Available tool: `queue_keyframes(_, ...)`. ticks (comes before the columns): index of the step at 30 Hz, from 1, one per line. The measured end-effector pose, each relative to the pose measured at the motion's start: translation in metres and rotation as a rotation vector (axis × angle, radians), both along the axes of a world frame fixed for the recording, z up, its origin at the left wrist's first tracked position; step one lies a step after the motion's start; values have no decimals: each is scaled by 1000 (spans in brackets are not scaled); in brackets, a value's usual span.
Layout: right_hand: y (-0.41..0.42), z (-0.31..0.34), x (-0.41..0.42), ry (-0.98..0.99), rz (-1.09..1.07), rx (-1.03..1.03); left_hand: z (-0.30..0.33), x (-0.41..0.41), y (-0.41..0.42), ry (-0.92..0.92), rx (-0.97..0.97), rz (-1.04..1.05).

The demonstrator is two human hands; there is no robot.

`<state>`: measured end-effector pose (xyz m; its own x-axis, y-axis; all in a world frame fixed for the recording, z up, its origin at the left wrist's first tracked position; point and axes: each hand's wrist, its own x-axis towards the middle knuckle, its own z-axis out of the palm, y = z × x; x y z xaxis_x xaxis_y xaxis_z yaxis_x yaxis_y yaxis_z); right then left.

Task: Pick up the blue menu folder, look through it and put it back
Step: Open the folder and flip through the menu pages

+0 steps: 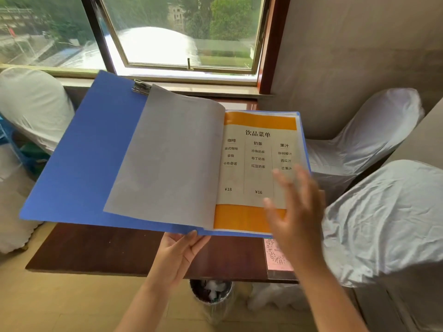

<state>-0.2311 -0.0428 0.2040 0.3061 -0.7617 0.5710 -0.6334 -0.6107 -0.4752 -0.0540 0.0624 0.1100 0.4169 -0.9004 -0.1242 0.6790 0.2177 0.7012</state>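
The blue menu folder [81, 161] is held open in the air above a dark wooden table [115, 250]. Its left cover spreads wide, with a metal clip [141, 88] at the top. A grey page [167, 159] lies turned over to the left. The right side shows an orange-banded drinks page [251, 168] with three columns of text. My left hand [182, 250] grips the folder's bottom edge near the spine from below. Blurred, with fingers spread, my right hand [294, 207] hovers over the lower right corner of the drinks page.
White-covered chairs stand at the left [31, 104] and at the right [388, 212]. A pink QR-code card [278, 255] lies on the table's right end. A bin [211, 293] stands under the table's front edge. A window [182, 32] is behind the table.
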Motion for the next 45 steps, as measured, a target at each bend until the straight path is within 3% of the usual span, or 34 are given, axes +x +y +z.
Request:
queue_keyframes(2,-27,9,-36,24,-49,217,0,5,2,37,7,23)
queue_keyframes(5,-46,7,-68,-210,263,827,0,8,6,40,5,25)
queue_keyframes(7,-54,7,-84,-264,369,929,2,9,8,31,14,30)
queue_keyframes(28,-52,-15,-67,-304,236,612,5,12,15,81,13,78)
queue_keyframes(35,-50,-5,-64,-92,64,374,2,16,15,57,21,77)
queue_keyframes(40,-48,9,-64,55,197,265,-1,17,14,58,7,76)
queue_keyframes(42,-43,12,-60,-92,225,363,-1,17,13,64,3,81)
queue_keyframes(45,-33,12,-47,-667,376,712,-1,18,12,63,-1,92)
